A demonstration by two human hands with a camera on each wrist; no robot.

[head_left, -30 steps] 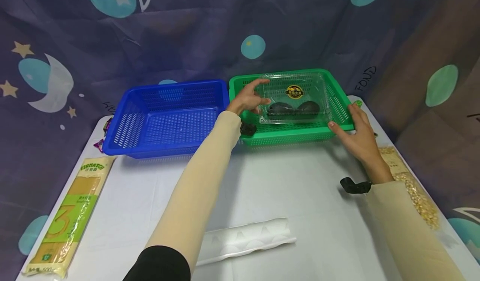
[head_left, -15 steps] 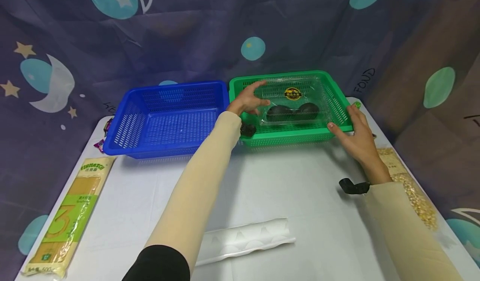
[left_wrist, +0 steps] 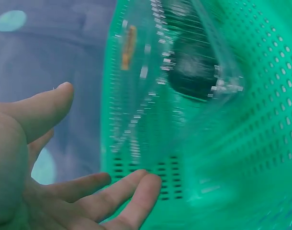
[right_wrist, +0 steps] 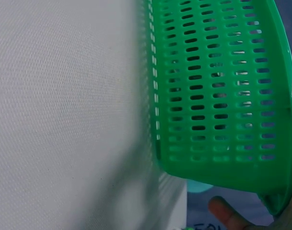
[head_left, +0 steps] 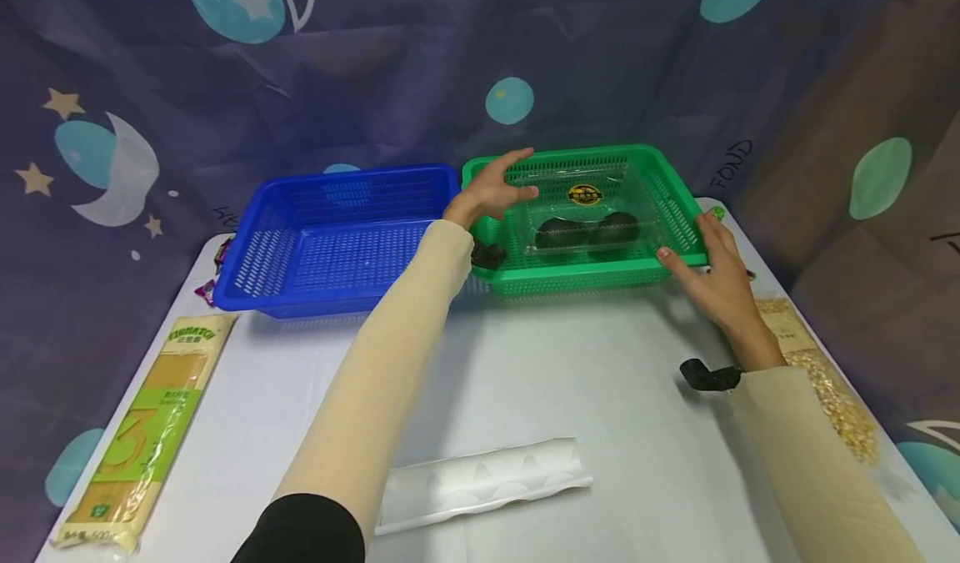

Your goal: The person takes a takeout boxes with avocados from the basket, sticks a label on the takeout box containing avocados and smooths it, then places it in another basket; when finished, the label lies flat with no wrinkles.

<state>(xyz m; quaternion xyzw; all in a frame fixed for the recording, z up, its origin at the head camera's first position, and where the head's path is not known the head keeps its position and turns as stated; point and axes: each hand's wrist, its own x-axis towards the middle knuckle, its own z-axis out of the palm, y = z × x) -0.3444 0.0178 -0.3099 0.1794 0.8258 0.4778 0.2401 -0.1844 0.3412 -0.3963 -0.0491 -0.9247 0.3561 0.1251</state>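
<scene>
In the head view, a clear plastic box (head_left: 581, 213) with a black-and-gold label lies inside the green basket (head_left: 577, 276). Two dark rounded things (head_left: 617, 228) show through its wall. My left hand (head_left: 491, 189) hovers over the basket's left side, fingers spread and holding nothing. In the left wrist view, a gap separates that hand (left_wrist: 84, 187) from the box (left_wrist: 158, 72). My right hand (head_left: 720, 279) holds the basket's front right corner, thumb at the front rim and fingers along the right side. The right wrist view shows the basket's slotted wall (right_wrist: 208, 96) and part of that hand (right_wrist: 232, 215).
A blue basket (head_left: 330, 303) stands left of the green one. A spaghetti pack (head_left: 146, 434) lies at the left edge, with small wrapped sweets (head_left: 206, 291) behind it. A bag of pale kernels (head_left: 832, 388) lies right. A white scalloped sleeve (head_left: 483, 484) lies in front.
The clear box has settled lower into the green basket. My left hand has come away from it, moving slightly up and left. My right hand stays at the basket's corner.
</scene>
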